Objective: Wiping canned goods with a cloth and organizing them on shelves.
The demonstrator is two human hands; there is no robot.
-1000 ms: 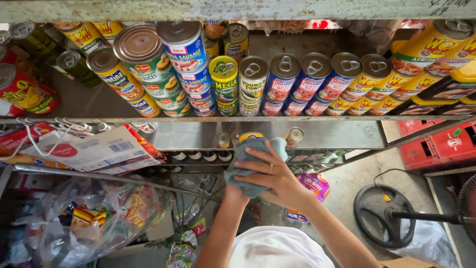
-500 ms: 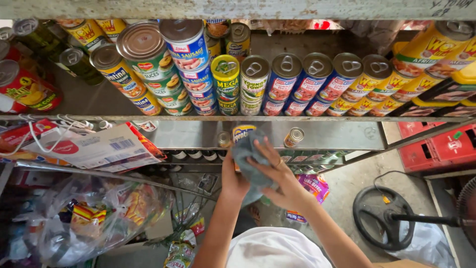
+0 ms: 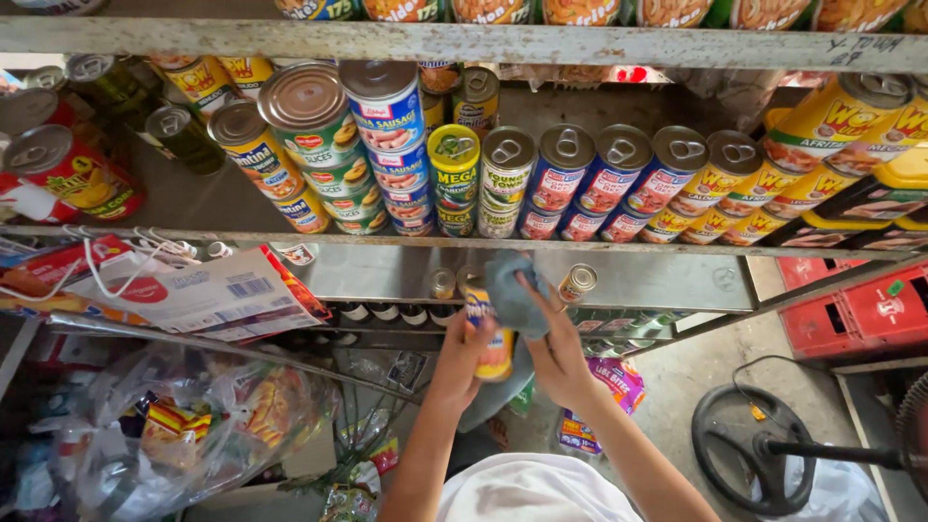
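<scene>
The person stands over a metal shelf (image 3: 387, 275) and holds a small yellow can (image 3: 490, 333) just in front of its edge, below the long row of stacked tins (image 3: 541, 184) that fills the tier above that shelf. The left hand (image 3: 462, 356) wraps around the can from the side, fingers closed about its body, so the can sits slightly tilted in the grasp. The right hand (image 3: 553, 338) presses a grey-blue cloth (image 3: 514, 290) against the can's top end, fingers pinched tight on the fabric; cloth and can are touching. On the shelf itself, just beside the cloth, stand two more small tins, one to the left (image 3: 443, 282) and one to the right (image 3: 578, 282) of the hands. Farther left along the shelf lies a flat red and white carton (image 3: 193, 295). Well below the shelf, to the right on the concrete floor, rests a black steering wheel (image 3: 749, 449), and a red crate (image 3: 851, 309) sits past the shelf's right end.
</scene>
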